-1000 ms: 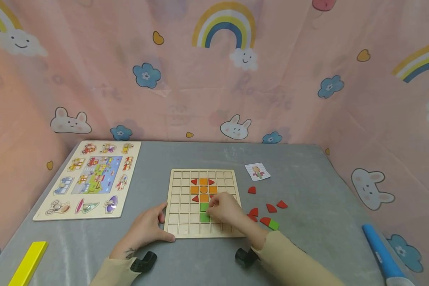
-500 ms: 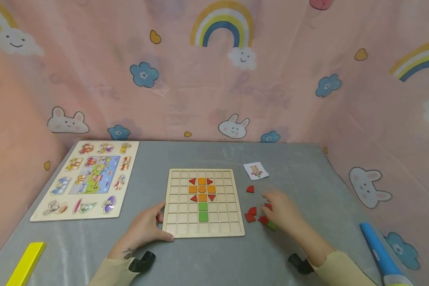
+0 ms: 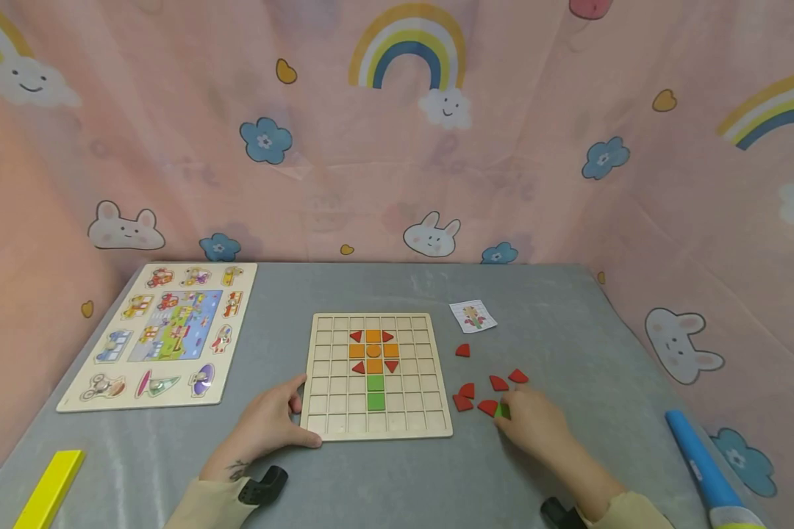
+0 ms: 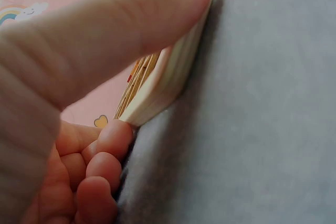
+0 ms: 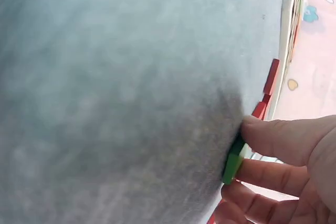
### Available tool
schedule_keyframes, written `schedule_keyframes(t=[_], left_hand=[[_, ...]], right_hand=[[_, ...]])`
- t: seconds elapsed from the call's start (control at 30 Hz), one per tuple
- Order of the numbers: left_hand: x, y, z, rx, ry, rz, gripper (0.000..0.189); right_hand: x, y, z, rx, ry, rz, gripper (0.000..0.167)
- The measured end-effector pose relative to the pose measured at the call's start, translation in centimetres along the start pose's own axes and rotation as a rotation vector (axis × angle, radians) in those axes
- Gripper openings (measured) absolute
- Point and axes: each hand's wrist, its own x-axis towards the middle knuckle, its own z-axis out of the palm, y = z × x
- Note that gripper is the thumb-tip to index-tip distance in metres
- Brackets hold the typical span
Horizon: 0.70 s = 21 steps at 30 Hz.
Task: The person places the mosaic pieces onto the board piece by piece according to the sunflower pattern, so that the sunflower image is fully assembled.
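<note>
A pale wooden grid board [image 3: 415, 420] lies on the grey table, with orange squares, an orange circle, red triangles and green squares set in its cells. My left hand [image 3: 271, 419] holds the board's near left corner, thumb along the near edge and fingers at the side, as the left wrist view shows up close. To the right of the board, my right hand [image 3: 541, 425] pinches a small green block [image 5: 233, 165] between thumb and fingers, down at the table surface. Touching the block or just beside it is a red quarter-round piece [image 3: 487, 407]. Part of the green block is hidden by the fingers.
Several other red quarter-round pieces [image 3: 498, 383] lie around the right hand. A small printed card [image 3: 473, 316] is behind them. At the left lie a picture puzzle board [image 3: 79, 378] and a yellow bar [image 3: 49, 486]; a blue cylindrical object [image 3: 704, 463] is at the right edge.
My right hand has left the board, moved right to the loose pieces and come down on the green block. A red triangle and the green squares show uncovered. My left hand has stayed at the corner.
</note>
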Motion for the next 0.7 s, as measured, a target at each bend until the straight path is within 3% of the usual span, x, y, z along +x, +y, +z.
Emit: schedule_keyframes(t=[0.23,0.4,0.5,0.7], left_hand=[[0.0,-0.1,0.1,0.002,0.001,0.002,0.111],[-0.1,0.0,0.0,-0.008,0.002,0.0,0.112],[-0.1,0.0,-0.1,-0.008,0.006,0.002,0.112],[-0.1,0.1,-0.1,0.0,0.011,0.003,0.112]], right_hand=[[-0.1,-0.4,-0.9,0.109,0.004,0.003,0.016],[0.2,-2.6,-2.2,0.443,0.05,-0.029,0.012],[0.3,-4.8,-2.4,0.656,0.038,-0.049,0.013],[0.5,-9.6,-0.6,0.857,-0.063,-0.109,0.01]])
